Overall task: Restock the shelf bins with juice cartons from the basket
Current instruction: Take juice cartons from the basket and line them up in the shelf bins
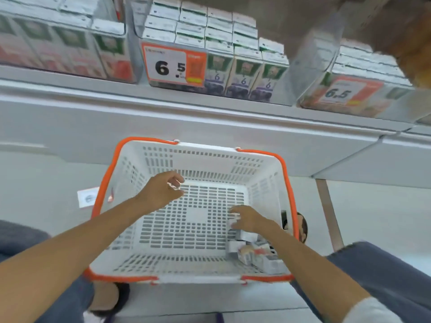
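- The person crouches, knees in blue-grey trousers (pixel 377 266) on either side of the basket (pixel 198 279), both bare forearms reaching down into it.
- The basket is white and slotted, with orange handles (pixel 289 194) folded down along its rim. It stands on the pale floor (pixel 384 213) between the person's feet, right in front of the shelf.
- The few juice cartons (pixel 261 255) in the basket lie jumbled in its near right corner, some on their sides; the print is too blurred to read. The rest of the basket bottom is bare.
- The right grip (pixel 247 217) sits low over the far edge of that pile, fingers spread and nearly straight, closed round nothing. Whether the fingertips touch the top carton I cannot tell.
- The left grip (pixel 163 187) hangs over the far left part of the basket bottom, well apart from the pile, fingers loosely curled and holding nothing.
- A small label (pixel 87 197) lies on the floor just left of the basket.
- Beyond the basket rises the grey shelf base (pixel 210 127).
- On the shelf above stand three clear bins. The middle bin (pixel 235 73) holds upright purple-fronted cartons and an orange price tag (pixel 172 64) reading 6.5.
- The left bin (pixel 58 45) holds red-fronted cartons; the right bin (pixel 363 73) carries a second 6.5 tag.
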The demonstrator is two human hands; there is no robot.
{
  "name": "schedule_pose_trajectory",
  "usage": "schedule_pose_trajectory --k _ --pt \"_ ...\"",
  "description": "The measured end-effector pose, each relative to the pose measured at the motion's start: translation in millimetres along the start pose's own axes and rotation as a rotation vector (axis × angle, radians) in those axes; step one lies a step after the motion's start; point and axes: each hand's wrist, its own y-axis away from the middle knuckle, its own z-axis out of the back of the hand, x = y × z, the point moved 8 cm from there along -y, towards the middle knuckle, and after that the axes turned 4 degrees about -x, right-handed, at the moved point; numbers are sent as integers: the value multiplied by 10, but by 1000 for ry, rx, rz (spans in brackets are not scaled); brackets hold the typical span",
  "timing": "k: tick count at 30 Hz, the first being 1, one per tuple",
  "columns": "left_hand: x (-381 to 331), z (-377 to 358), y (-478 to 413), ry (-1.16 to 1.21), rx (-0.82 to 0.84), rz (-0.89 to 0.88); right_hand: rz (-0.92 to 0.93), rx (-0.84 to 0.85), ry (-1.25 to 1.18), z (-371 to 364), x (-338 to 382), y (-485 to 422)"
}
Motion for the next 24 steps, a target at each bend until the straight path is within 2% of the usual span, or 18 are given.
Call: schedule_pose_trajectory --k 3,5,6,7,9,11,13,14,16,18,20,22,24 --pt "261 -56 -48 9 24 88 -30 45 285 -336 -208 -267" --pt "402 -103 -51 28 39 143 13 -25 472 -381 -236 -360" --pt "462 -143 -44 44 55 179 22 -58 458 -349 -205 -390" --pt "506 -198 -41 60 77 213 5 -82 335 -276 -173 -410" --pt "537 -337 -42 77 129 263 -33 -117 -127 -61 -68 -438" --pt "492 -530 -45 144 183 310 39 -113 -532 170 206 -358" --pt "417 -779 -26 251 283 370 123 34 -788 273 514 -238" --pt "386 -915 -4 323 348 406 155 113 -839 304 626 -185" --pt "377 -1115 38 505 423 490 190 211 -812 323 691 -123" --pt "422 -1166 52 590 405 538 111 202 -691 274 479 -141" --pt "487 -1151 50 581 374 543 -29 171 -433 126 88 -180" --pt "550 -1117 45 557 349 539 -107 256 -162 -181 -230 -173" --pt "592 -1079 40 549 326 542 -136 289 -16 -424 -409 -164"
